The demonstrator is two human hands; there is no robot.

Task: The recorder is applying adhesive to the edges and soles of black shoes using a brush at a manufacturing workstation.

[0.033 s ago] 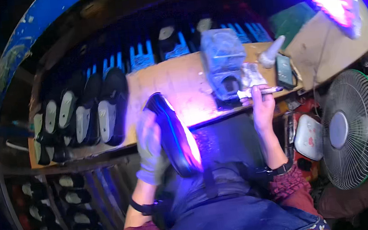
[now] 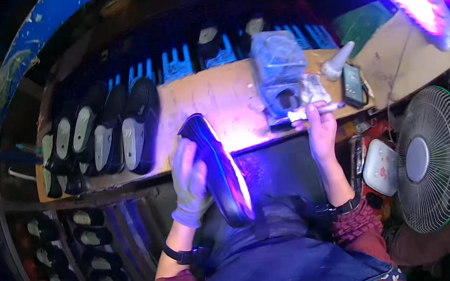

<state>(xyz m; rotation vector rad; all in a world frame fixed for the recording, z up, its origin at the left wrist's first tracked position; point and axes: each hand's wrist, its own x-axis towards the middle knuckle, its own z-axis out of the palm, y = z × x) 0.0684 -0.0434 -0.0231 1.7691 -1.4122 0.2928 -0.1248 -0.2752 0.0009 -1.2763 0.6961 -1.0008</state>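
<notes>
My left hand (image 2: 188, 185), in a pale glove, grips a dark shoe (image 2: 218, 168) turned sole-side up over my lap. Purple light glares along the sole's edge. My right hand (image 2: 321, 130) is bare and holds a thin brush (image 2: 314, 112) by its handle, level with the front edge of the wooden bench (image 2: 221, 102). The brush tip points left toward a cloudy plastic container (image 2: 280, 77) standing on the bench. The shoe and the brush are apart.
A row of several dark shoes with light insoles (image 2: 98, 137) lies on the bench's left side. A phone (image 2: 352, 84) and a white nozzle bottle (image 2: 336, 62) sit at the right. A green-rimmed fan (image 2: 434, 158) stands right. Shelves of shoes (image 2: 72, 250) fill the lower left.
</notes>
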